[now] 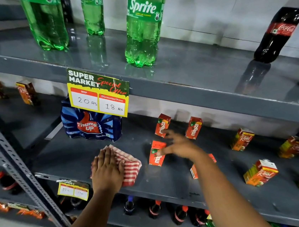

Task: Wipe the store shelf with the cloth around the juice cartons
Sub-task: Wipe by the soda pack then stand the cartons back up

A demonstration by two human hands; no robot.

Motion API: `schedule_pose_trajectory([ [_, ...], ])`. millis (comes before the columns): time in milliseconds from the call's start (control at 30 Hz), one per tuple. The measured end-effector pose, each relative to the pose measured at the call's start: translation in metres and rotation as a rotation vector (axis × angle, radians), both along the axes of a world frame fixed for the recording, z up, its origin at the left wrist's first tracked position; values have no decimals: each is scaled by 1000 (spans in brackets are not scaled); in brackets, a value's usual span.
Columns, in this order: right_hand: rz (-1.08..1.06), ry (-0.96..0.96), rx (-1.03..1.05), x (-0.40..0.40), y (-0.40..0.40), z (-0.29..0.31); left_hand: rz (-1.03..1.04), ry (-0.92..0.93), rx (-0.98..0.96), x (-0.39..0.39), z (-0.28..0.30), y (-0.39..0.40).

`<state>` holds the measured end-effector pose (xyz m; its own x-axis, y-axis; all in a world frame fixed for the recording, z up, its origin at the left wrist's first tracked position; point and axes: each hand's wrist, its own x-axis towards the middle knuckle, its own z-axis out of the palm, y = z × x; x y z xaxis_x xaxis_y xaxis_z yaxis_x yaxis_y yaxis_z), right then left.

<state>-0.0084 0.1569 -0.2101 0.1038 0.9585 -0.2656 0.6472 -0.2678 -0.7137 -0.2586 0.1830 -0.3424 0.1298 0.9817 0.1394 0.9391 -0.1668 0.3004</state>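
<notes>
Hands are working on the middle shelf (72, 159) of a grey metal store rack, seen from above. The left hand (107, 169) is lying flat, fingers together, pressing a red-and-white checked cloth (131, 169) onto the shelf near its front edge; it is pressing rather than gripping. The right hand (178, 144) is reaching further back with fingers spread open, its fingertips touching the side of a small red juice carton (156, 154) standing just right of the cloth (motion blur makes it impossible to tell whether the fingers are actually closing on it). Two more red cartons are standing behind the hand, one (162, 125) to the left and one (193, 128) to the right, both near the back of the shelf. Another red carton (194, 171) is lying partly hidden under the right forearm. Orange-and-green juice cartons (260, 172) are scattered well apart toward the right end of the shelf. A blue pack of soft drinks (90, 127) is sitting behind the cloth, under a yellow price sign (98, 96) hanging from the shelf above. Green soda bottles (142, 26) and a dark cola bottle (279, 29) are standing on that upper shelf.
</notes>
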Motion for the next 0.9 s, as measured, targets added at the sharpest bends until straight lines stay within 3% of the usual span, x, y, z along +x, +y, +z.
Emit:
schedule_pose_trajectory([
  [100, -171, 144, 129, 24, 21, 26, 0, 1, 1, 1, 0, 0],
  [200, -283, -37, 254, 35, 47, 32, 5, -6, 9, 1, 0, 0],
  [433, -243, -236, 42, 27, 91, 1, 19, -30, 33, 1, -4, 1],
  [900, -139, -312, 94, 32, 98, -11, 23, -35, 36, 0, -5, 1],
])
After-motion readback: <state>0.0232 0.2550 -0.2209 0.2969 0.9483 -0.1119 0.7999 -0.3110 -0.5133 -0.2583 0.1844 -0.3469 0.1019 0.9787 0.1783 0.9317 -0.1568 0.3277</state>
